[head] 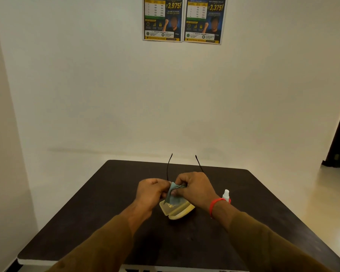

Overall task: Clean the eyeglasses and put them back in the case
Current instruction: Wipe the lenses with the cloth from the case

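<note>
Both hands (177, 190) hide eyeglasses' (169, 167) lenses behind cloth (172, 190).

Both hands (177, 190) on cloth-wrapped eyeglasses (168, 167)

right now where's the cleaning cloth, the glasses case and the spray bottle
cleaning cloth (173, 190): head view, on the grey-green fold pinched between both hands
glasses case (182, 212): head view, on the yellow case's open shell
spray bottle (226, 194): head view, on its white top

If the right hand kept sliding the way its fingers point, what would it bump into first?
Probably the left hand. The right hand points leftward at it, with only the cloth pinched between them, so they nearly touch already. Depth is hard to judge.
</note>
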